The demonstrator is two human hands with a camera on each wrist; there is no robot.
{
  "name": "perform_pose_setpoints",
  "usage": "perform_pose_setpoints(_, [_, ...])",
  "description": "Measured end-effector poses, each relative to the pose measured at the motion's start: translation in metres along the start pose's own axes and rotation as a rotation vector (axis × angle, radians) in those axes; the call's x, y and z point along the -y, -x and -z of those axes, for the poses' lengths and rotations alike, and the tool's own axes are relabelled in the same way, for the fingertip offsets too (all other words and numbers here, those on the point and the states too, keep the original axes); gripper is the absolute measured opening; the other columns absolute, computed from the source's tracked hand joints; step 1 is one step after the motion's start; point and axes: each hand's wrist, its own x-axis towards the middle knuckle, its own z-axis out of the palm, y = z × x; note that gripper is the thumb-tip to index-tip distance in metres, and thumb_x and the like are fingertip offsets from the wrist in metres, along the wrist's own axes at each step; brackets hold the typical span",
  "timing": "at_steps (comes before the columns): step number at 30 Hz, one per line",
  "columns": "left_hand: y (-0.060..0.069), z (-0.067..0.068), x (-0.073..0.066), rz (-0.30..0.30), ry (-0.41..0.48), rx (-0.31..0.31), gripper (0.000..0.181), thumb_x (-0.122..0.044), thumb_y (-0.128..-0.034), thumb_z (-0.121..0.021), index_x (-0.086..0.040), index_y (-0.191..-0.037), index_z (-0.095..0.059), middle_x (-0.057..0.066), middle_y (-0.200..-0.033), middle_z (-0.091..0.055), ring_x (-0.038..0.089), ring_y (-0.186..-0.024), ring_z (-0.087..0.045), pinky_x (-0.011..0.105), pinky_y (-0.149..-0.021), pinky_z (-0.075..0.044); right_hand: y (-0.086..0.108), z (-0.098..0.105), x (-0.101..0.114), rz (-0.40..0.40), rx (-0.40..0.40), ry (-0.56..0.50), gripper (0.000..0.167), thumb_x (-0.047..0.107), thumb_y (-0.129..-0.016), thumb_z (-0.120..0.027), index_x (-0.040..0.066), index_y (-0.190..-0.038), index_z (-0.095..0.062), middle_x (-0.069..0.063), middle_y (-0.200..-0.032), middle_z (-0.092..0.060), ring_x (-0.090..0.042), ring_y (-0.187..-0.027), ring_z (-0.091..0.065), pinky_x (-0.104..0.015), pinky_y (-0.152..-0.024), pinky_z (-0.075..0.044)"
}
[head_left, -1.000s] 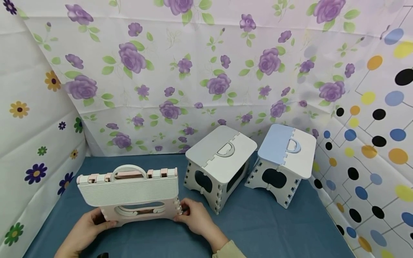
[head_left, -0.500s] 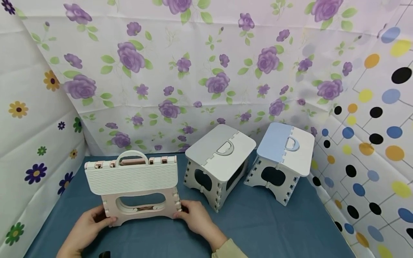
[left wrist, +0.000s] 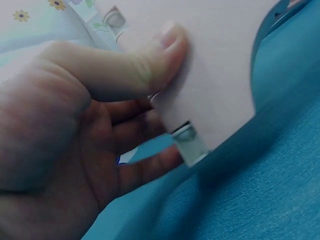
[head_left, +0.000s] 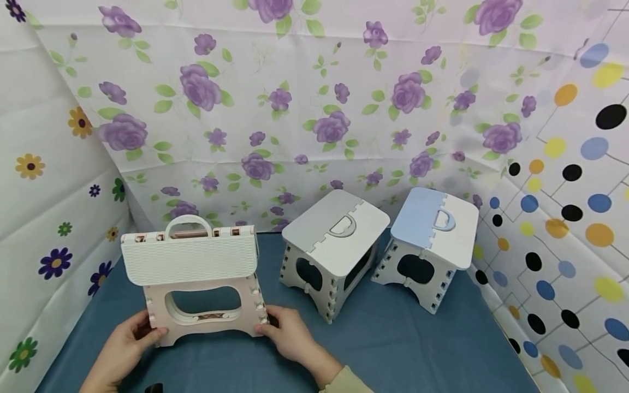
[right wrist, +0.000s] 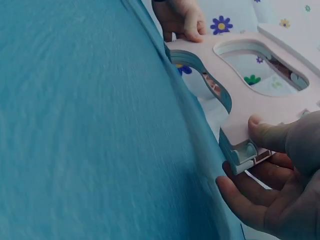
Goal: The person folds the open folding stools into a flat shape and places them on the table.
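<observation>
A pink and white folding stool (head_left: pixel 189 256), folded nearly flat, stands at the left with its handle at the top. Its white textured flap hangs over the pink leg panel. My left hand (head_left: pixel 120 349) holds the panel's lower left corner. In the left wrist view, the left thumb (left wrist: pixel 172 47) presses the panel's face and the fingers curl behind it. My right hand (head_left: pixel 292 335) pinches the lower right corner. In the right wrist view, the right thumb (right wrist: pixel 267 135) lies on the front, with fingers behind the edge. The stool's back is hidden.
A grey and white folding stool (head_left: pixel 336 234) stands unfolded right of the middle. Beside it is an unfolded blue and white folding stool (head_left: pixel 434 229). A small black object (head_left: pixel 154 388) shows at the front edge. Printed cloth walls surround the blue cloth (head_left: pixel 383 349).
The pink and white stool has tipped further upright, its top edge rising, and then shifted a little to the left. Both hands have kept hold and moved with it. The other stools stay put.
</observation>
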Motion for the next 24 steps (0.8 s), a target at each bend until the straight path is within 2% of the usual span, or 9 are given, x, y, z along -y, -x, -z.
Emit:
perform_pose_setpoints(7, [0.001,0.003,0.001,0.018,0.077,-0.02,0.063,-0.026,-0.1129,-0.06,0.018,-0.152,-0.039,0.03,-0.132,-0.064,0.005,-0.093,-0.061,0.025,-0.076,-0.056,-0.002,-0.012,0.0,-0.042,0.015,-0.028,0.034,0.026,-0.101,-0.077,0.006,-0.129,-0.075,0.014,-0.09,-0.069,-0.002,-0.075,-0.06,-0.023,-0.066,-0.052])
perform_pose_setpoints(11, [-0.002,0.006,0.003,0.081,0.112,0.028,0.066,-0.029,-0.1138,-0.058,0.019,-0.154,-0.036,0.029,-0.134,-0.063,0.009,-0.094,-0.062,0.027,-0.078,-0.055,-0.002,-0.015,-0.001,-0.082,0.029,-0.016,0.026,0.028,-0.101,-0.078,0.007,-0.117,-0.078,0.011,-0.079,-0.065,-0.005,-0.068,-0.058,-0.024,-0.061,-0.049])
perform_pose_setpoints(14, [-0.006,0.008,0.005,0.141,0.073,0.071,0.073,-0.037,-0.1138,-0.056,0.02,-0.154,-0.035,0.033,-0.14,-0.059,0.014,-0.101,-0.063,0.027,-0.081,-0.055,-0.002,-0.015,-0.002,-0.12,0.049,-0.022,0.022,0.03,-0.101,-0.077,0.009,-0.108,-0.079,0.007,-0.073,-0.064,-0.008,-0.063,-0.058,-0.025,-0.058,-0.047])
perform_pose_setpoints(19, [-0.008,0.01,0.009,0.18,-0.001,0.12,0.08,-0.043,-0.1132,-0.054,0.026,-0.151,-0.035,0.04,-0.146,-0.053,0.033,-0.117,-0.064,0.042,-0.093,-0.057,-0.002,-0.015,-0.002,-0.178,0.068,-0.045,0.02,0.03,-0.101,-0.078,0.01,-0.1,-0.081,0.004,-0.068,-0.065,-0.011,-0.062,-0.062,-0.026,-0.056,-0.047])
perform_pose_setpoints(24, [-0.008,0.01,0.011,0.197,-0.017,0.135,0.084,-0.046,-0.1126,-0.054,0.028,-0.148,-0.035,0.043,-0.145,-0.051,0.046,-0.124,-0.06,0.059,-0.104,-0.051,-0.003,-0.014,0.0,-0.218,0.084,-0.071,0.021,0.029,-0.101,-0.078,0.008,-0.098,-0.081,0.003,-0.071,-0.067,-0.012,-0.064,-0.066,-0.027,-0.058,-0.053])
